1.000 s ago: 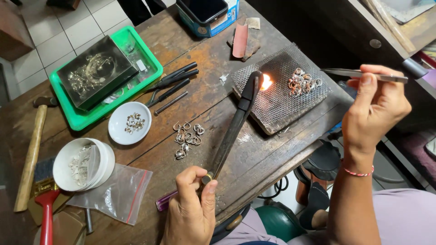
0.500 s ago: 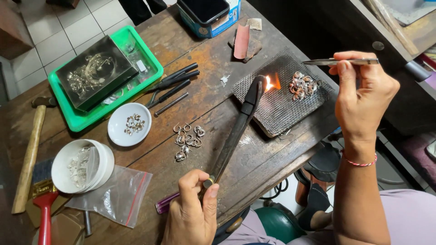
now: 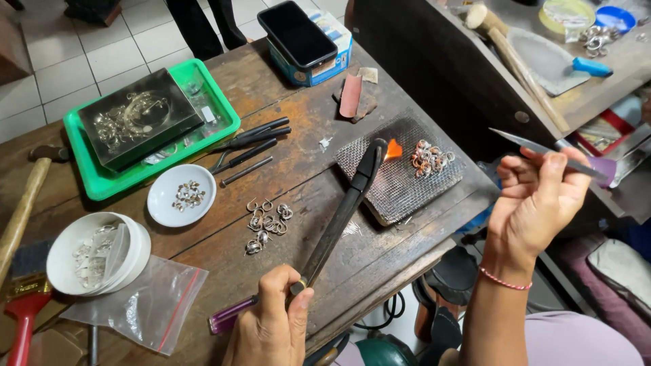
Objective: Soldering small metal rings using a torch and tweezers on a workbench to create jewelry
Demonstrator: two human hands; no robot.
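The left hand (image 3: pixel 271 325) is closed around the rear of a black torch (image 3: pixel 339 217), thumb and fingers pinching a brass knob; the right hand (image 3: pixel 536 203) is raised off the edge of the surface (image 3: pixel 298 163), fingers pinched on metal tweezers (image 3: pixel 542 150). Taking the wire mesh pad (image 3: pixel 400 183) as landmark: well to its left sits a green tray (image 3: pixel 88 176), nearer left a small white dish (image 3: pixel 181 195) and loose silver rings (image 3: pixel 266 224). The torch's nozzle lies on the pad, its orange flame (image 3: pixel 392 149) just beside a cluster of rings (image 3: pixel 429 158) glowing on the pad's right part.
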